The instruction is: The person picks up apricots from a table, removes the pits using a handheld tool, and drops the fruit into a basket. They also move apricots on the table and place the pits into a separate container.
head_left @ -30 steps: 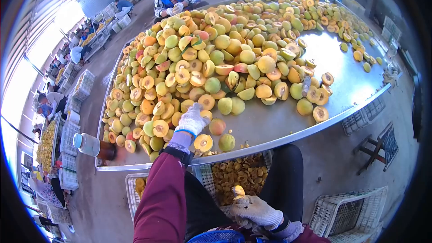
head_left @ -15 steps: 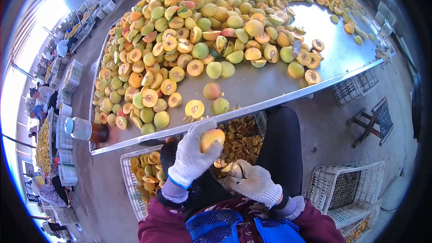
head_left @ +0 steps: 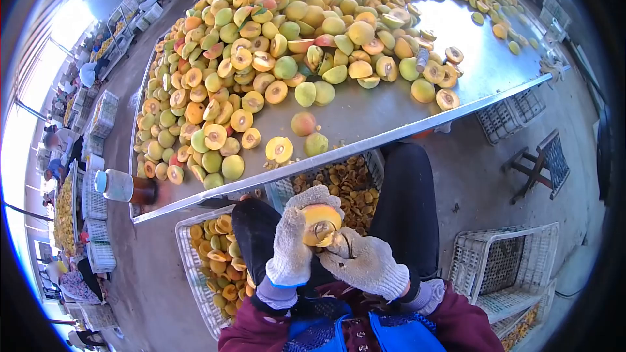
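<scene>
Grasping a peach half in the left hand, cut face up, on the near side of the desk. Meeting its near right rim with the curled right hand; cannot tell its contents. Roundish, showing no clear long axis.

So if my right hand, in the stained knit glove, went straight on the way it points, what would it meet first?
Most likely the halved, round yellow fruit in your pale-gloved left hand; your right hand looks close to its cut face, but contact is unclear.
</scene>
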